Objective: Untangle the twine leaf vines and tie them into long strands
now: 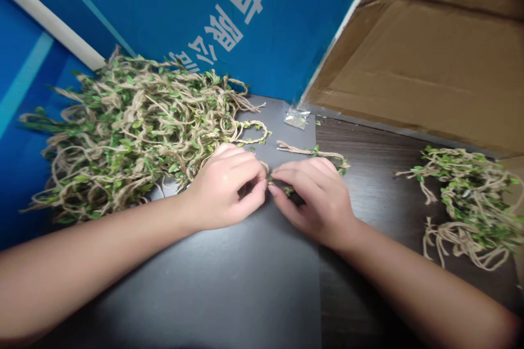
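Behind everything, a blue printed backdrop (147, 0) with white characters from eleven to twelve o'clock; below, a smooth grey sheet (229, 294) towards six. At ten o'clock, slanting down across the blue, a white pole (53, 16), its lower end meeting the edge of a big tangled heap (135, 131) of braided twine and green leaves, spread from nine to ten o'clock.

Just right of the heap, near the centre, the left hand (229, 188), thumb and forefinger brought together, pinched on a leafy twine piece (269, 178); most of it hidden by fingers. Facing it from three o'clock, the right hand (319, 196), thumb and forefinger tips slightly apart at the same piece; impossible to tell whether clamped on it.

Beyond the right hand, at its twelve o'clock, a loose leafy strand (313, 151) with bare twine ends pointing left. Farther off, between one and two o'clock, a small clear packet (297, 119) by the foot of a large brown cardboard panel (426, 65), tall from one to three o'clock. Under the right forearm, a dark wood-grain tabletop (376, 136), partly covered by the grey sheet. Out at three to four o'clock, a smaller leafy bundle (470, 196), loose twine ends trailing on its near side.
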`<action>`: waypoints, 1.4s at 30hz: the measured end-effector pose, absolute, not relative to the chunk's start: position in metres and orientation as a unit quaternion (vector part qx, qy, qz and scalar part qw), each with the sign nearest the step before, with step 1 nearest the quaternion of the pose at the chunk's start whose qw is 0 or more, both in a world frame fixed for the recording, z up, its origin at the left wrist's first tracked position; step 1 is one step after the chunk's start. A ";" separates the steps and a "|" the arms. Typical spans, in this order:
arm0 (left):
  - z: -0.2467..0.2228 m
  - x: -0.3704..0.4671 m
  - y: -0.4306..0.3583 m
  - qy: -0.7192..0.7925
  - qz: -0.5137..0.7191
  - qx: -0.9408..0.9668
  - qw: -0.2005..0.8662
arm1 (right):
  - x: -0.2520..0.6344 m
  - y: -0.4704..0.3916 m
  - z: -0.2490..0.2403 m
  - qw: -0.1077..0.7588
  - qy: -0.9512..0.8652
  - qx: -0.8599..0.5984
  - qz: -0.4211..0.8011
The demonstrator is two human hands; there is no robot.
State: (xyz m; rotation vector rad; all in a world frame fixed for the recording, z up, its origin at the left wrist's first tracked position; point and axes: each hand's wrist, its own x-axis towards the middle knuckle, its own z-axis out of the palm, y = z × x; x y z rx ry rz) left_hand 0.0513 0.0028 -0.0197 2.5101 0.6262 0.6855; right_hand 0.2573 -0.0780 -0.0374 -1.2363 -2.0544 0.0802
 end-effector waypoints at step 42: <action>-0.020 0.051 0.004 0.254 0.256 0.906 0.222 | 0.258 -0.077 -0.036 0.378 -0.780 -0.497 0.037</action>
